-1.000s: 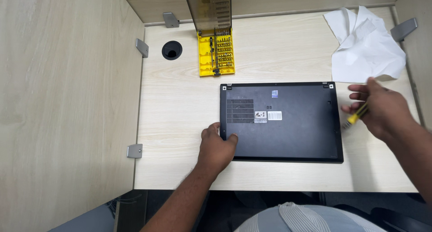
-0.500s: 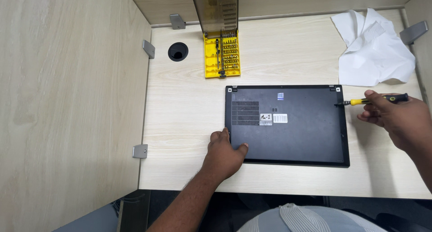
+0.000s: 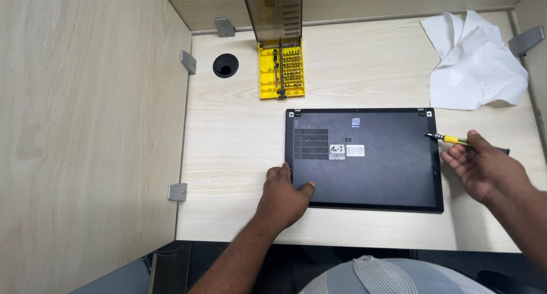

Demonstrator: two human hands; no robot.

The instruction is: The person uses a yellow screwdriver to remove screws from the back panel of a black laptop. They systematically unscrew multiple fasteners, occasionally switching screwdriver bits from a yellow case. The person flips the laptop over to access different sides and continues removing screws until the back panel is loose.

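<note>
Laptop (image 3: pixel 364 160), black, underside up, on tabletop (image 3: pixel 239 140). Left hand (image 3: pixel 285 194) pressed flat, uncurled, on its near-left corner. Right hand (image 3: pixel 484 168) pinches screwdriver (image 3: pixel 456 140) (yellow collar), tip at laptop's right edge. Bit case (image 3: pixel 282 72) behind laptop.

Hands (image 3: pixel 285 194) on upturned laptop (image 3: pixel 364 157)

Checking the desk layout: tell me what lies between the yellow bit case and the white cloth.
In the head view, only bare desk lies between the yellow bit case and the white cloth.
</note>
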